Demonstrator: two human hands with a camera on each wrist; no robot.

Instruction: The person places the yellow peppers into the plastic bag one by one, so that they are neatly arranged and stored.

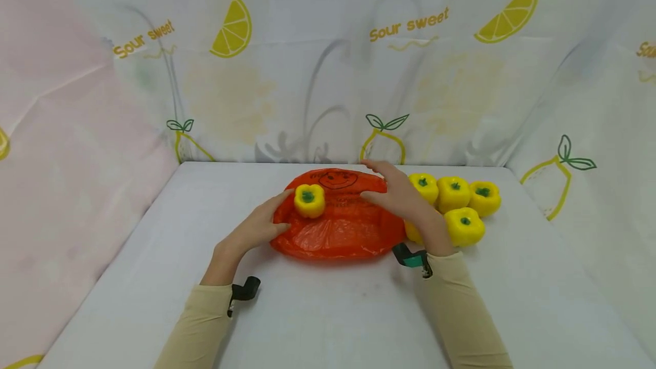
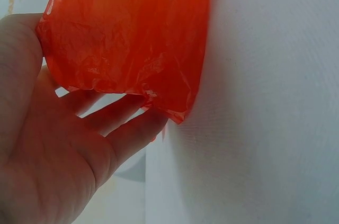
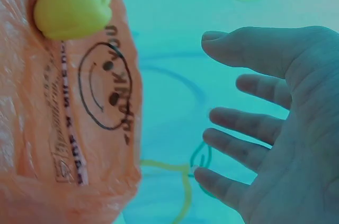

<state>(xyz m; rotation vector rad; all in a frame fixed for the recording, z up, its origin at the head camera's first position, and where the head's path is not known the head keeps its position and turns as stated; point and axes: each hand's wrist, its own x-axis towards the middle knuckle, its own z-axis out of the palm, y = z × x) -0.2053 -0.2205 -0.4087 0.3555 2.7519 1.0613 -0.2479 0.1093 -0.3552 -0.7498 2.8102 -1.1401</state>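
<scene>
An orange-red plastic bag [image 1: 338, 235] with a printed smiley face lies on the white table. One yellow bell pepper [image 1: 310, 201] with a green stem sits on its upper left part; this pepper [image 3: 74, 7] also shows in the right wrist view. My left hand [image 1: 258, 224] touches the bag's left edge, thumb and fingers spread along it. In the left wrist view, the fingertips of that hand [image 2: 63, 155] meet the bag [image 2: 127, 33], partly hidden by it. Apart from the bag, my right hand [image 1: 402, 192] hovers over its right side, fingers extended [image 3: 238, 118], holding nothing.
Several more yellow bell peppers [image 1: 464, 226] stand grouped right of the bag, partly hidden by my right hand and wrist. The white table [image 1: 328, 312] ends at a back curtain [image 1: 328, 73] printed with lemons. Side curtains [image 1: 605, 130] hang beyond the table.
</scene>
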